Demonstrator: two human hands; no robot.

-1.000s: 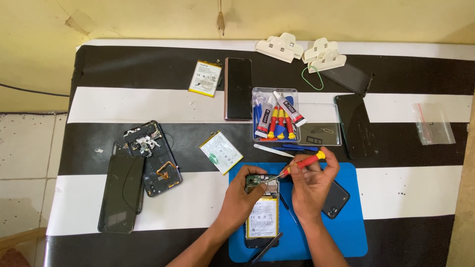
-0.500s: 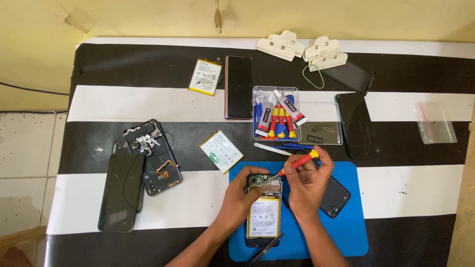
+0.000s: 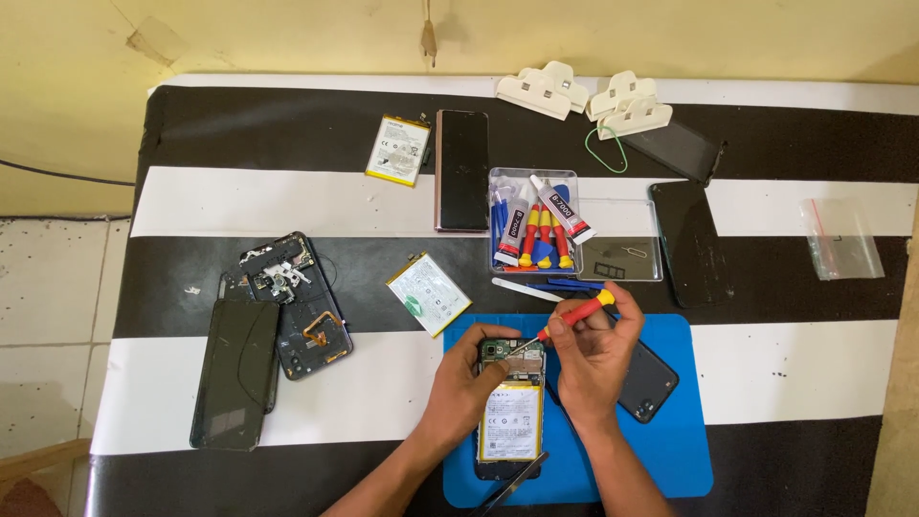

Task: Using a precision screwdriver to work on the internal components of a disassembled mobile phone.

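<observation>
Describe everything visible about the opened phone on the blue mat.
The opened phone lies flat and lengthwise on the blue mat, back cover off. Its upper part shows a green circuit board with a metal shield; below sits a pale battery with a yellow border. The left hand steadies its left edge, while the right hand holds a red-and-yellow screwdriver whose tip meets the board near the top. Its lower end looks dark.

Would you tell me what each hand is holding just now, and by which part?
The right hand grips a red-and-yellow screwdriver by its handle, tip down on the opened phone. The left hand steadies that phone by its upper left edge.
</observation>
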